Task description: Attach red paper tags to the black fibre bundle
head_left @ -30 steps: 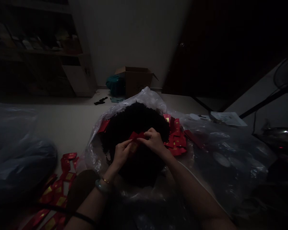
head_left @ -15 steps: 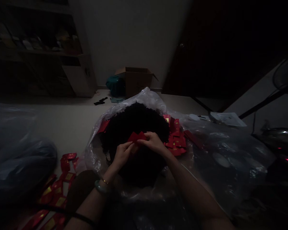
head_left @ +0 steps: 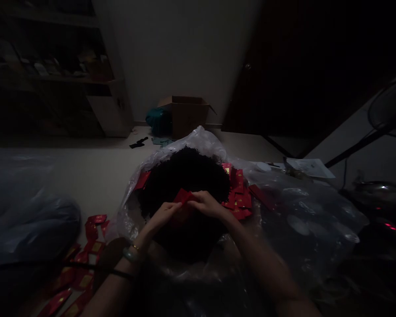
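Observation:
The room is dim. My left hand (head_left: 163,213) and my right hand (head_left: 207,204) meet over a black fuzzy heap (head_left: 185,176) that lies on a clear plastic bag (head_left: 297,211). Both pinch a small red packet (head_left: 184,196) between their fingertips, the left from below, the right from the right side. My left wrist wears a pale bangle (head_left: 129,255). More red packets (head_left: 239,198) lie piled just right of the heap, and another sticks out at the heap's left edge.
Several red-and-gold packets (head_left: 86,255) are scattered on the floor at lower left, beside a bluish plastic bag (head_left: 26,215). A cardboard box (head_left: 186,115) stands by the far wall, a shelf unit (head_left: 53,75) at left, a fan (head_left: 387,110) at right.
The camera has tipped slightly, so everything sits a little lower. The hands have drawn closer together on the red packet, which now looks folded narrower.

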Action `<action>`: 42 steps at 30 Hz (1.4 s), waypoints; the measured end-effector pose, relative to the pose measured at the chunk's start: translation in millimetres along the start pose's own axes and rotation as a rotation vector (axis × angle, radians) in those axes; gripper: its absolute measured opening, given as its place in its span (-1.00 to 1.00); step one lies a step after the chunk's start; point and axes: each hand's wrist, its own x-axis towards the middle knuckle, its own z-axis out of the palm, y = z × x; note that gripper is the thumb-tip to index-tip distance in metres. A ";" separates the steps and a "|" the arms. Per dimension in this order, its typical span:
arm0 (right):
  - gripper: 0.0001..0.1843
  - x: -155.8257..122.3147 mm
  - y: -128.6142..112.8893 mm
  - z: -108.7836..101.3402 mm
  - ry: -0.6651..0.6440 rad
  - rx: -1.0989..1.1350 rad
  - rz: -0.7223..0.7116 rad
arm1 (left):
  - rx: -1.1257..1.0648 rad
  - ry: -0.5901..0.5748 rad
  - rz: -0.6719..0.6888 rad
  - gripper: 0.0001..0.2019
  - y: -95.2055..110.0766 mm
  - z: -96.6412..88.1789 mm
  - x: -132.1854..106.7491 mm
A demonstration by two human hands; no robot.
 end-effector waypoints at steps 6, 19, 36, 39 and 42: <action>-0.81 1.0 -4.1 -8.7 -0.039 0.061 0.032 | 0.075 -0.057 0.010 -0.61 11.3 -8.4 13.2; -0.74 -9.0 16.9 7.3 -0.096 0.140 0.226 | 0.032 0.303 0.116 -0.69 -10.3 26.9 2.1; -0.66 12.6 -1.3 -2.5 0.004 0.223 0.300 | 0.659 0.566 0.607 -0.57 -3.3 37.0 -4.2; -0.65 10.2 1.7 -0.3 0.030 0.256 0.319 | 0.855 0.547 0.637 -0.40 -12.0 48.3 -6.5; -0.64 4.0 1.9 2.1 0.016 0.345 0.324 | 0.857 0.554 0.668 -0.44 -23.6 52.7 -2.0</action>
